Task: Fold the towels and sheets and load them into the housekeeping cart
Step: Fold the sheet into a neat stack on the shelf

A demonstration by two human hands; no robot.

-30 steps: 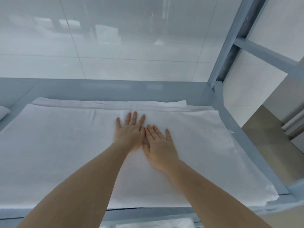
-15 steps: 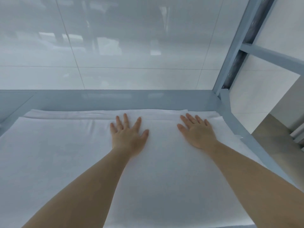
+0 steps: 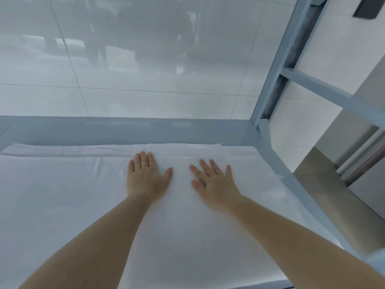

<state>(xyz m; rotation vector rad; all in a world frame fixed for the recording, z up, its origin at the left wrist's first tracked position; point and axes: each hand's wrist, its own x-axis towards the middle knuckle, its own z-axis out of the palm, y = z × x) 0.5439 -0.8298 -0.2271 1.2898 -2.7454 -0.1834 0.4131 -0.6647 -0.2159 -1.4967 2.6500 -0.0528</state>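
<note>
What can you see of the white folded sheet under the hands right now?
The white folded sheet is plain, smooth cloth lying flat across the grey-blue metal cart shelf. More folded white layers show along its far edge. The left hand and right hand press on it, flat and apart. Its right edge overhangs the shelf rim.

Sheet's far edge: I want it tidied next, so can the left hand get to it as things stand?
Probably yes: the left hand lies flat on the sheet, fingertips near that edge, nothing between.
</note>
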